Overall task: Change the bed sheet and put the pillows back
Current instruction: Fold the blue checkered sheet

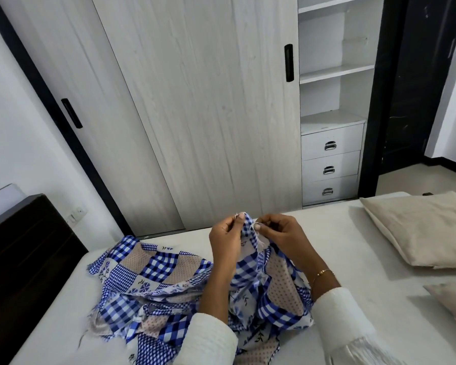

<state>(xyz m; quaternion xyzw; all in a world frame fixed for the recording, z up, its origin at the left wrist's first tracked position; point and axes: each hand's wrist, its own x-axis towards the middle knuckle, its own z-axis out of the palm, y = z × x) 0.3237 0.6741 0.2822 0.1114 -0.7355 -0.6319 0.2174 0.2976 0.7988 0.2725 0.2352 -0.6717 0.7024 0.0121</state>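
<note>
Head view: bed sheet (pixel 153 270) edge between pinching fingers (pixel 238 222).

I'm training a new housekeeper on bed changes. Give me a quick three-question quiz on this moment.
1. True or false: the patterned sheet is already spread flat over the mattress.
2. Which hands grip the sheet's raised edge? A) left hand only B) right hand only C) both
3. Fill in: the two beige pillows lie on the ____ side of the bed as the person sees it.

Key: 1. False, it lies bunched up, with bare mattress around it. 2. C, fingers of both hands pinch the edge. 3. Right.
</note>
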